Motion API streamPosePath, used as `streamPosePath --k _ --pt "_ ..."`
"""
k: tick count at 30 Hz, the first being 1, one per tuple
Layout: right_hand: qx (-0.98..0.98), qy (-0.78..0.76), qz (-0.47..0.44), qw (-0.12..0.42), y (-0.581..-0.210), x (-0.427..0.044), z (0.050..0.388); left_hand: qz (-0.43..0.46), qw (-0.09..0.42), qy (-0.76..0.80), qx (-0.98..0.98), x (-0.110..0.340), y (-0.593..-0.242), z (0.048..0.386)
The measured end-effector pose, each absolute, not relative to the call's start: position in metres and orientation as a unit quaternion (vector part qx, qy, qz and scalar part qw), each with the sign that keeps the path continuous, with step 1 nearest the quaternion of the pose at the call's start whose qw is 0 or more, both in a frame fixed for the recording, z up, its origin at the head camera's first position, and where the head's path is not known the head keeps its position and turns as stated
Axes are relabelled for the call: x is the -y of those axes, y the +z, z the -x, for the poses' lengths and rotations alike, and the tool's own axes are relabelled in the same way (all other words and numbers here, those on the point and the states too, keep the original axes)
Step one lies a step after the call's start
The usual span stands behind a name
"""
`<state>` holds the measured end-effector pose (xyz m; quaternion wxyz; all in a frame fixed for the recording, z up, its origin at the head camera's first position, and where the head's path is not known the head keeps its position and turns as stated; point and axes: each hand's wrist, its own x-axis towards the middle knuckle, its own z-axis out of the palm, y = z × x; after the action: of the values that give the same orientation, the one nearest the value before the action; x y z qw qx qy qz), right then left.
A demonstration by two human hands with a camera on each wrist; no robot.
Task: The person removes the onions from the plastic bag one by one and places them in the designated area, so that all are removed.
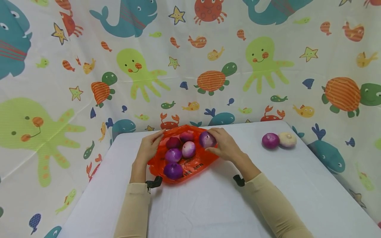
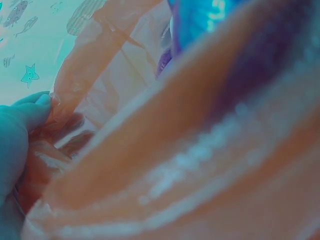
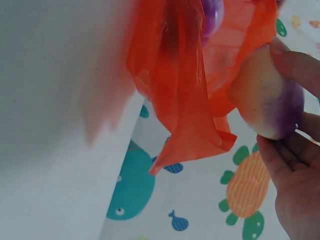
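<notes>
Red bag (image 1: 208, 160), 5 bulbs (image 1: 173, 170) inside, is laid on bench (image 1: 193, 211); left rim is pinched by left grip (image 1: 149, 146), presumably for spreading; 1 held bulb (image 1: 206, 140) is grasped by right grip (image 1: 224, 145) at right rim; 2 loose bulbs (image 1: 270, 141) farther right.

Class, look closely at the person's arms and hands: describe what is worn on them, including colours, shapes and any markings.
Both the left sleeve and right sleeve are long, plain beige, with no visible pattern. The left hand and right hand are ungloved. A small black device sits at each wrist, left and right. No cables show.
</notes>
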<state>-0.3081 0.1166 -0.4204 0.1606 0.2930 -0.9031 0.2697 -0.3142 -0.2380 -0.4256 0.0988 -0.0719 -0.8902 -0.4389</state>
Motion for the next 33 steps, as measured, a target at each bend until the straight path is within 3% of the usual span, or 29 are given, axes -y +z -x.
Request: streamPosePath --k 33 --pt "0.912 0.287 -0.228 0.184 -0.41 -0.161 0.31 0.06 0.087 -0.444 0.89 0.239 -0.427 0.317"
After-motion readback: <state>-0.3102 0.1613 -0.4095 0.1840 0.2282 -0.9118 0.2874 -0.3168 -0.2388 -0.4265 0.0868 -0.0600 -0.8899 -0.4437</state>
